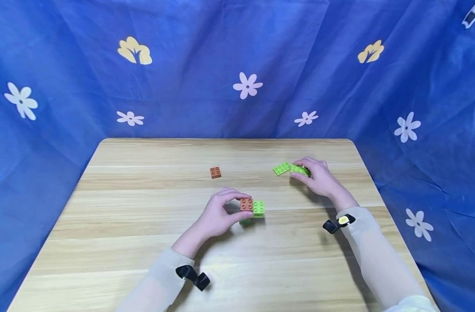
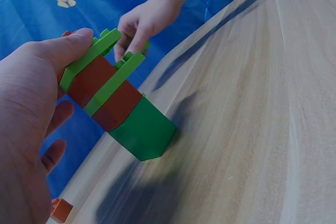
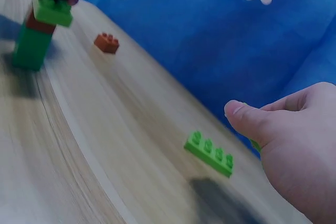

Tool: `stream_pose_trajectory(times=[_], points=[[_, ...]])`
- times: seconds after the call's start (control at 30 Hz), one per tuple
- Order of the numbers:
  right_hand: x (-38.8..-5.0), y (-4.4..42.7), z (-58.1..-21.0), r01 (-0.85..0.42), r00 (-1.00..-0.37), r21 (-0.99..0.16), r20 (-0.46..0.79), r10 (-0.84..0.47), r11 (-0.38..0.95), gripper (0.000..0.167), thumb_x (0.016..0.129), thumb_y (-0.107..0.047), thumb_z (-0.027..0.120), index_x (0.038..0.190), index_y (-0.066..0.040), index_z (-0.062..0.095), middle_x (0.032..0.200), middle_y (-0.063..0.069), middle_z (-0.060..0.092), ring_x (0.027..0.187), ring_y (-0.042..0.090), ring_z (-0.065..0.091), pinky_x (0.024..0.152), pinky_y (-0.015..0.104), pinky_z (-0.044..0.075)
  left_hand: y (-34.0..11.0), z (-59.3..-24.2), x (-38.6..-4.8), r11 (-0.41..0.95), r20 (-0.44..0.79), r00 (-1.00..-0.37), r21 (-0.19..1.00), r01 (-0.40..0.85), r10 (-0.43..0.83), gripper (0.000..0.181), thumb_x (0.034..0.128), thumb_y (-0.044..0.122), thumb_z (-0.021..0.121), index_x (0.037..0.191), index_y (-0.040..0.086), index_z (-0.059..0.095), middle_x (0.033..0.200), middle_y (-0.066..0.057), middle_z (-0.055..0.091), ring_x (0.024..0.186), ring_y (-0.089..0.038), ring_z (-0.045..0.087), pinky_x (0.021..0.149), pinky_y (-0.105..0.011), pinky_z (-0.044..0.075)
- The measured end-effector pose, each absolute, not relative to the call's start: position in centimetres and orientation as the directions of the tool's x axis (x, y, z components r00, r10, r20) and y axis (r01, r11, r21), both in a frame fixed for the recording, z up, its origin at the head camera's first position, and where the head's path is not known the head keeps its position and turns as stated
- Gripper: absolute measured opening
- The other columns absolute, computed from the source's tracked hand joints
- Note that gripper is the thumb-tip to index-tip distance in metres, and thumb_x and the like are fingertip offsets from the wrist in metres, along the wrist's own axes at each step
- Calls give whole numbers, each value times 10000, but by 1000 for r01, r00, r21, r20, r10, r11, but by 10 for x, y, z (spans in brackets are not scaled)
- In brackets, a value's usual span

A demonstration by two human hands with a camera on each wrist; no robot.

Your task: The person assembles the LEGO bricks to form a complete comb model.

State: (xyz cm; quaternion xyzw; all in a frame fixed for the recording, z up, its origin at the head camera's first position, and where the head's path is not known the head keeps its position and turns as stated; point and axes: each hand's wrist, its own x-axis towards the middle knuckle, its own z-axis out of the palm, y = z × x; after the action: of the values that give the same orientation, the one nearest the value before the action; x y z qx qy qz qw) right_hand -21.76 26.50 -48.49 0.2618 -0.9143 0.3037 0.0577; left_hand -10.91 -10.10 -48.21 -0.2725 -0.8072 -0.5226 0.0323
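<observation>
Your left hand [image 1: 219,214] grips the top of a brown-and-green plastic brick stack [image 2: 115,85] on the wooden table [image 1: 144,203]; your right hand [image 1: 319,178] pinches one light-green rectangular plastic brick [image 1: 298,169] near another such brick [image 1: 282,168].

Both forearms [image 1: 378,260] extended, left hand [image 1: 216,216] in a pinch, right hand [image 1: 319,179] (the farther one) likewise pinching

Wood-grain table [image 1: 116,242]: brown brick [image 1: 215,172], lime brick [image 1: 282,168], brick tower [image 2: 118,98].

Two hands [image 1: 216,214] [image 1: 319,178], one brick stack [image 2: 122,104], three single bricks [image 1: 215,172] [image 1: 282,168] [image 1: 300,170]
</observation>
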Motion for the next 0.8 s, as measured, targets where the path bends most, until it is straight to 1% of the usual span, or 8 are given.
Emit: stream_pose_trajectory(times=[0.1,0.23,0.33,0.6,0.7,0.8], points=[[-213,260,-478,-544,-838,-521,294,-460,658,392,968,-260,803,1294,-65,707,1181,32,718,1052,259,663,874,432,324,-101,-482,-109,309,323,-855,832,461,406,423,842,327,925,1224,222,778,1176,156,730,1172,-133,626,1078,-440,451],[-205,252,-468,-571,-819,-517,308,-484,638,396,952,-219,816,1295,-55,705,1172,36,716,1039,261,661,875,441,323,-101,-483,-109,320,310,-862,834,449,401,433,841,341,924,1224,202,779,1175,179,725,1178,-119,620,1091,-440,438],[-199,246,-462,-587,-807,-501,304,-506,636,388,957,-213,807,1296,-57,701,1167,29,713,1018,227,644,885,457,321,-101,-483,-109,322,311,-863,834,448,397,436,838,335,927,1223,191,780,1173,179,726,1178,-123,619,1094,-450,432],[-179,223,-438,-655,-753,-472,345,-560,590,366,989,-328,773,1269,-100,715,1151,-33,697,1035,170,620,943,482,329,-102,-484,-109,318,312,-864,836,447,396,433,835,322,931,1225,211,778,1172,178,727,1176,-118,620,1092,-433,438],[-172,214,-431,-676,-734,-472,358,-577,566,368,983,-342,779,1270,-121,715,1145,-53,691,1026,143,622,954,472,332,-101,-484,-110,312,312,-864,839,446,396,435,839,315,929,1225,180,780,1166,175,728,1168,-117,622,1083,-427,447],[-166,206,-424,-692,-717,-473,361,-596,546,383,976,-355,785,1277,-129,712,1159,-62,692,1060,129,631,977,463,333,-101,-485,-110,305,315,-863,841,447,395,435,840,305,929,1223,162,780,1158,173,730,1158,-120,624,1070,-429,458]])
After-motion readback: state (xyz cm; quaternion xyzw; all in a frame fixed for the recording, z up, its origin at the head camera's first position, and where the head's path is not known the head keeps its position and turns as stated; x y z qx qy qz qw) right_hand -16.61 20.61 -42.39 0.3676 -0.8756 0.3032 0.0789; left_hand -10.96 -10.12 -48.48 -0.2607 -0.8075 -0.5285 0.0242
